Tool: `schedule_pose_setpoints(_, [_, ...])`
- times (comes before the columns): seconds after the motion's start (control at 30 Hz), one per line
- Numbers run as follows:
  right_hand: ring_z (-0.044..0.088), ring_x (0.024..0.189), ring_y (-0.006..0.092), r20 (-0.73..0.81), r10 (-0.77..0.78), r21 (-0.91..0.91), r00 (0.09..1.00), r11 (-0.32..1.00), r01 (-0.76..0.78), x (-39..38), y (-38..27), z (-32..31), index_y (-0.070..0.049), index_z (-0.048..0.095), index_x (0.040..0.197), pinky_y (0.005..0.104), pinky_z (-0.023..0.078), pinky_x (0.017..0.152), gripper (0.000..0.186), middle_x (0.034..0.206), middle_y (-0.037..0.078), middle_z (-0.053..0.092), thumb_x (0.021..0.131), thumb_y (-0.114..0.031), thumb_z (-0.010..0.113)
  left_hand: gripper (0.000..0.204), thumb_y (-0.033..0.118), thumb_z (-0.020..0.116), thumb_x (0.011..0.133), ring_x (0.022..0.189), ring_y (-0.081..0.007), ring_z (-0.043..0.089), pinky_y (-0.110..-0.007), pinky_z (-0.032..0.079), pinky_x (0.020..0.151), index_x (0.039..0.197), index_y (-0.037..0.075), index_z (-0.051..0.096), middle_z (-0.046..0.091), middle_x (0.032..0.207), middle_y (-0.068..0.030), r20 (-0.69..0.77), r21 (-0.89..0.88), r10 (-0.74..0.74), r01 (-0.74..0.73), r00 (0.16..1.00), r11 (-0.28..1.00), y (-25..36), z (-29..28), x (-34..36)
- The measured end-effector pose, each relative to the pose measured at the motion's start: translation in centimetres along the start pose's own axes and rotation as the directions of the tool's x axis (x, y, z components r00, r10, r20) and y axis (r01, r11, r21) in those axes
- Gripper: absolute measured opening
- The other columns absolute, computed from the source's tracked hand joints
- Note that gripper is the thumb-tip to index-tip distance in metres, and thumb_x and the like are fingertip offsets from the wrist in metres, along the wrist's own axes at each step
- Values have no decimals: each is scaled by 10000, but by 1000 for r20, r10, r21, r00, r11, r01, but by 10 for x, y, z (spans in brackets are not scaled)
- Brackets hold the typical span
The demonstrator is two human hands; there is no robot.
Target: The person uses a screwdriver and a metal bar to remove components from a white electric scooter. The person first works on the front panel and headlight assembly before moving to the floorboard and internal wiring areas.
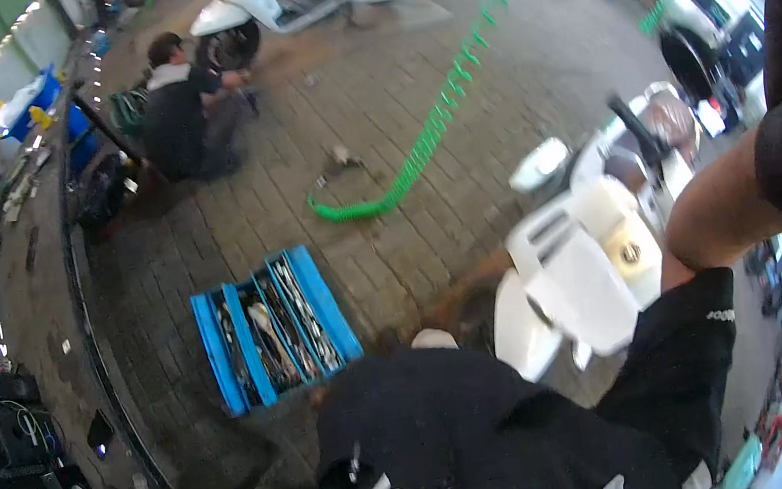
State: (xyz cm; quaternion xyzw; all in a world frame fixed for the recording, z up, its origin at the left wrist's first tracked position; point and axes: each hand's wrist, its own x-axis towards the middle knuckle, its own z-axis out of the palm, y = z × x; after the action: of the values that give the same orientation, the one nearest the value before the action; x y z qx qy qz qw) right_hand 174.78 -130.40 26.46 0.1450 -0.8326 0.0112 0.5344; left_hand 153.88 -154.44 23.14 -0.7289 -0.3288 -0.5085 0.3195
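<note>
Since both hands are out of sight, I cannot tell how the fingers stand. Beside the bare right forearm [721, 205] are dark cloth [686, 357] with pale lettering [720, 316] — too blurred to read — and a white scooter [574, 288] with a cream, capped part [649, 258]. Farther out: brick paving [414, 261], a blue toolbox [326, 300], a coiled green hose [437, 126].

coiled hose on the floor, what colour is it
The long coiled hose is bright green, best seen in the head view.
</note>
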Motion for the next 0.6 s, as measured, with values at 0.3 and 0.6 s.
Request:
schedule_pose_setpoints(0.3, [520,963,244,-49,-154,-4,987,988,154,73,165,98,-18,457,1128,345,406,823,438,1062,146,534,770,-204,627,329,270,554,811,822,-202,556,-313,450,730,986,-9,553,594,901,-108,15,193,-151,145,988,970,-140,32,-34])
schedule_pose_setpoints(0.6, [534,939,229,-174,-157,42,972,985,166,88,337,190,-13,507,1081,332,410,824,375,1019,138,562,768,-179,630,357,303,548,819,830,-218,559,-321,445,749,975,-17,556,597,905,-115,-71,362,-186,200,980,910,-283,78,-56])
